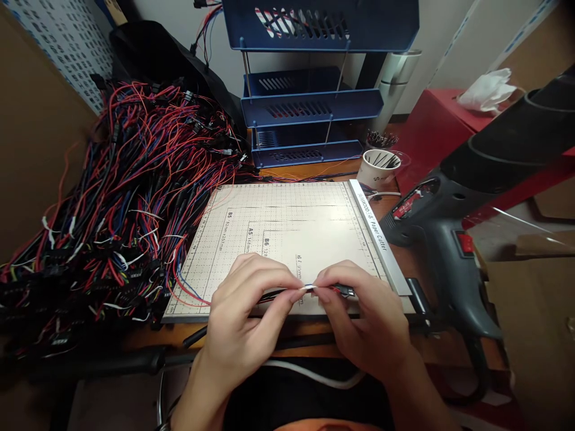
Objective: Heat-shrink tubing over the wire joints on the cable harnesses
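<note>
Above the front part of the paper cutter board (323, 215), both hands pinch one thin wire harness (309, 287). My left hand (251, 311) is closed, thumb and fingertips on the harness just left of a short pale section. From its other side, my right hand (366, 317) pinches the same harness, with a small dark connector end (345, 290) showing by its fingers. Red and blue wires (193, 293) run from the left hand toward the pile at the left. The details between the fingertips are too small to make out.
A large pile of wire harnesses (148, 179) covers the left side. Blue tiered trays (309, 108) stand behind the board. A white cup (377, 170) of thin black pieces sits at the back right. A heat gun (449, 239) stands at the right, before a red tissue box (431, 126).
</note>
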Available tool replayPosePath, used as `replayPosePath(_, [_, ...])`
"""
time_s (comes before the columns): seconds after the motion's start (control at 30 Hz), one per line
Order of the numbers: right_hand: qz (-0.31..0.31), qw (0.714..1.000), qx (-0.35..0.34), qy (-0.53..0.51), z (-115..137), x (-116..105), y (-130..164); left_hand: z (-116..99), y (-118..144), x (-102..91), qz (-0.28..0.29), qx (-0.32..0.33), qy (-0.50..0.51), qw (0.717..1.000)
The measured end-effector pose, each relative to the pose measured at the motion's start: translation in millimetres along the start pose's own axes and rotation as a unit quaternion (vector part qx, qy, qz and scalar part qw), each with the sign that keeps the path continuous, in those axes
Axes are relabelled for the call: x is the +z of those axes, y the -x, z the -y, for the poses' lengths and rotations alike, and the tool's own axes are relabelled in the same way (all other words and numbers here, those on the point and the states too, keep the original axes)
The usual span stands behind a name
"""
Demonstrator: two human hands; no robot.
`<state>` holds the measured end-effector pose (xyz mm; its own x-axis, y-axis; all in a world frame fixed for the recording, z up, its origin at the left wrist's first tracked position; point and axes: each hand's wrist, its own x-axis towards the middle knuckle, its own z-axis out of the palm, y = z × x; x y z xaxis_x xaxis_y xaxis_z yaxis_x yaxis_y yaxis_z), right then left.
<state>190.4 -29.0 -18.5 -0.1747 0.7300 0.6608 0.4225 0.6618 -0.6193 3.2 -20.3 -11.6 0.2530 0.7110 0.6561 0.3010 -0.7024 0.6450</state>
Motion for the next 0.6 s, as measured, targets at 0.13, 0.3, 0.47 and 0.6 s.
replayPosePath(0.13, [0.002,1.000,-0.012,-0.005,-0.2,-0.1,-0.8,-0.7,0.1,-0.2,0.003,-0.006,-0.001,1.000])
replayPosePath(0.3, [0.006,1.000,-0.013,0.009,0.0,0.5,-1.9,-1.1,1.1,-1.2,0.005,-0.016,-0.004,1.000])
replayPosePath(0.47, [-0.008,1.000,-0.013,0.022,1.7,0.6,-2.6,-1.2,1.1,-0.9,0.001,-0.016,-0.006,1.000])
replayPosePath(0.6, [-0.025,0.999,0.024,0.000,6.6,-4.6,-3.4,-4.6,0.2,-6.5,0.014,-0.020,-0.057,0.998])
